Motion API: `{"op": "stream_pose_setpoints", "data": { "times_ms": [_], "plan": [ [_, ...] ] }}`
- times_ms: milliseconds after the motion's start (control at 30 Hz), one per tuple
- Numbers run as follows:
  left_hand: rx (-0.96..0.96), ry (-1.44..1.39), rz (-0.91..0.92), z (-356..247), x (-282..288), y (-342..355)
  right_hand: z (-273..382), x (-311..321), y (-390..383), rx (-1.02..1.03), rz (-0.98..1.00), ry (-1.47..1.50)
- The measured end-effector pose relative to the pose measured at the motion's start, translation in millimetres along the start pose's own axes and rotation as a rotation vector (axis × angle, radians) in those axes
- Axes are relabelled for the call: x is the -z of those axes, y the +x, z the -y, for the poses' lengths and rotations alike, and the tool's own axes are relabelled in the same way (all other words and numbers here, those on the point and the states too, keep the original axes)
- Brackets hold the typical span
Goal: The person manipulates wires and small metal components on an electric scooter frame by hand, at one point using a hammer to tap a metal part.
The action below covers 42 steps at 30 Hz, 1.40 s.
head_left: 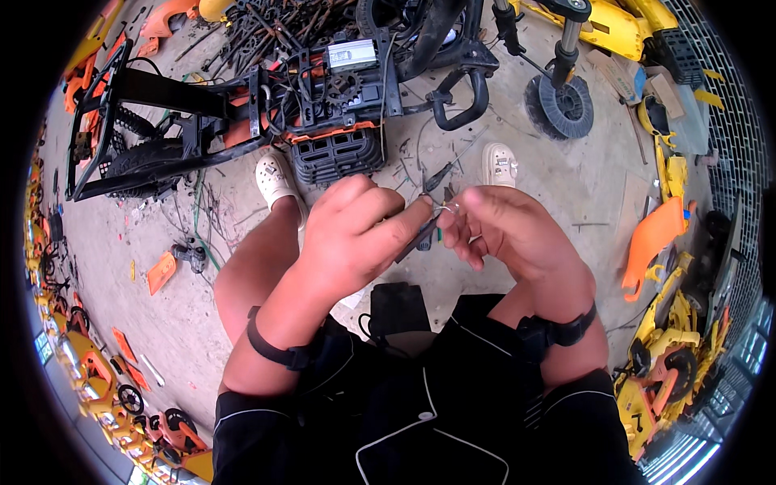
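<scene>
My left hand (349, 230) is closed, its thumb and forefinger pinching a thin, light-coloured wire (444, 208). Close by on the right, my right hand (521, 226) pinches the other end of that wire between thumb and fingertips, its remaining fingers loosely curled. Below and behind the fingertips shows a dark, narrow object (418, 240), partly covered by my left hand; its kind cannot be made out. Beyond the hands, a dark, pointed tool (437, 177) lies on the concrete floor.
A black vehicle frame (234, 145) with exposed wiring, a silver box (352, 54) and wheels lies ahead. Dark metal rods (267, 36) are heaped behind it. A grey disc-shaped wheel (559, 107) stands at the right, near an orange panel (655, 242) and yellow parts.
</scene>
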<state>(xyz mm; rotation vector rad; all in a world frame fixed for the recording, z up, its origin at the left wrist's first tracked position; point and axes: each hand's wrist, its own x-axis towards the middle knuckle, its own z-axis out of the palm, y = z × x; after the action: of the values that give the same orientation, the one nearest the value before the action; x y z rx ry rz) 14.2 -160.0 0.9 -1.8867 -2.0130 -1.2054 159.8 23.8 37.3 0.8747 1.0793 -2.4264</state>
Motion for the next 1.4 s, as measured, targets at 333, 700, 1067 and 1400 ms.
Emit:
{"op": "stream_pose_setpoints", "data": {
  "times_ms": [333,700,1067,1400],
  "plan": [
    [1.017,-1.244,0.194,-24.0,3.9,6.3,-6.8,-5.6,-1.1,1.269,-0.269,-1.349],
    [0.531,-0.292,0.113,-13.4,4.9,13.3,-24.7,-6.7,7.3,0.545,-0.437,-0.668],
    [0.051,0.130,0.064,-15.9,-4.5,9.1,-11.1,-10.7,6.6,0.012,-0.160,0.021],
    [0.918,-0.880,0.208,-25.3,7.2,9.0,-17.7,-7.6,4.7,1.199,-0.286,-1.407]
  ]
}}
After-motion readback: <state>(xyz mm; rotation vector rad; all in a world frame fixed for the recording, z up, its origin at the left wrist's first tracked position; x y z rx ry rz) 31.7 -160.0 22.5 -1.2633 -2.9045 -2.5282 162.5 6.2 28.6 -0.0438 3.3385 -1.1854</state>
